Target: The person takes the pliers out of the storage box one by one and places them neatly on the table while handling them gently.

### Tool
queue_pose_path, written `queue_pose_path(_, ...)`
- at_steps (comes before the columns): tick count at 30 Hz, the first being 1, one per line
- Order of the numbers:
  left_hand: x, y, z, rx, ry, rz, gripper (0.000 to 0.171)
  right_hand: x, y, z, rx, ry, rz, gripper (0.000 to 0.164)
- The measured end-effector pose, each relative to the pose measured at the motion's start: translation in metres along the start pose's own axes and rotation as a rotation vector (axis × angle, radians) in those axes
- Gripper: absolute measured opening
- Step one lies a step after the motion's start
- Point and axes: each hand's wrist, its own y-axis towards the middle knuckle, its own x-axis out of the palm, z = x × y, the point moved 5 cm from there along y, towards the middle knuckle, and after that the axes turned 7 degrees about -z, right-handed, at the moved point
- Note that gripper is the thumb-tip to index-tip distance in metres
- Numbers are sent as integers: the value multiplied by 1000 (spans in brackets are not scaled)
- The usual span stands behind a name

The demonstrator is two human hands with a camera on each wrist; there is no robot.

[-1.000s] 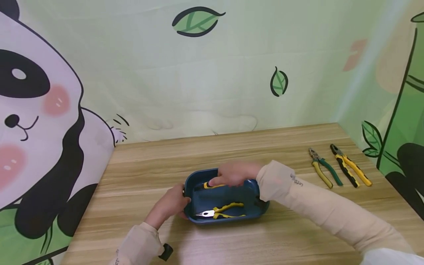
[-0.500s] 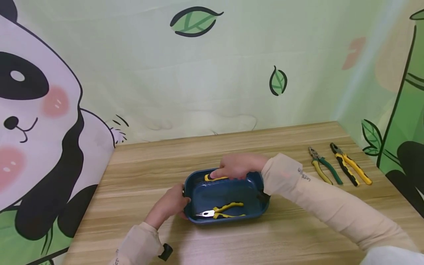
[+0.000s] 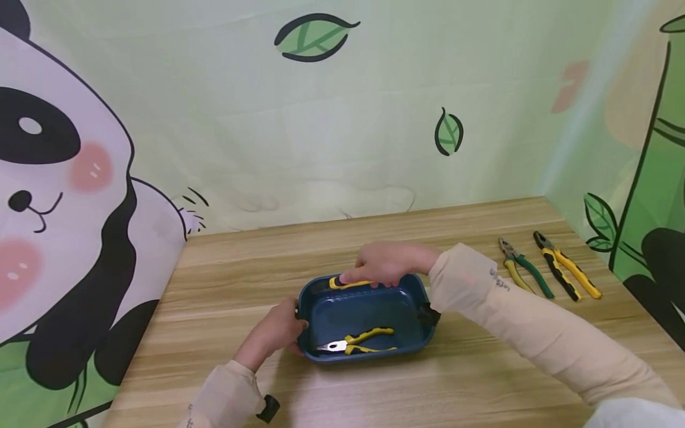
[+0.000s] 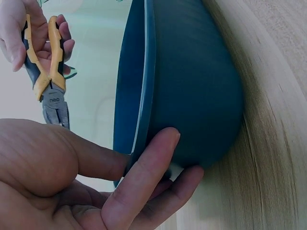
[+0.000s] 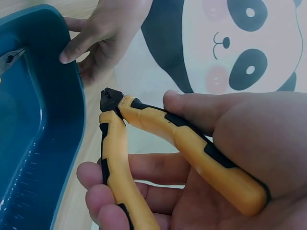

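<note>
A blue plastic basin (image 3: pixel 374 312) sits on the table. My left hand (image 3: pixel 275 326) pinches its left rim, thumb inside and fingers against the outer wall, as the left wrist view shows. Over the basin's far side, my right hand (image 3: pixel 389 261) holds combination pliers (image 5: pixel 158 127) with yellow and black handles. Their handles stand spread in the right wrist view, the thumb on one and fingers curled round the other. Inside the basin, near its front wall, lie long-nose pliers (image 3: pixel 336 346) with yellow and black handles, their tips pointing left.
Two more pliers lie on the table (image 3: pixel 241 267) at the right: one pair with green and yellow handles (image 3: pixel 534 276), and beside it one with yellow and black handles (image 3: pixel 578 276). A printed cloth backdrop (image 3: pixel 348 131) rises behind the table's back edge.
My right hand has moved away from me and slightly right, carrying the combination pliers from over the basin's middle toward its far rim. The left hand, basin and long-nose pliers stay put.
</note>
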Motion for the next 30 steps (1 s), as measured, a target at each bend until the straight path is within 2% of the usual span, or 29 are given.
queue_pose_path(9,-1,1,0,-12,18,-9,36,-12,-11,-6,-21,25,39,47)
queue_pose_path(30,0,2,0,-39,25,-20,38,-31,-35,-21,-86,59,101,46)
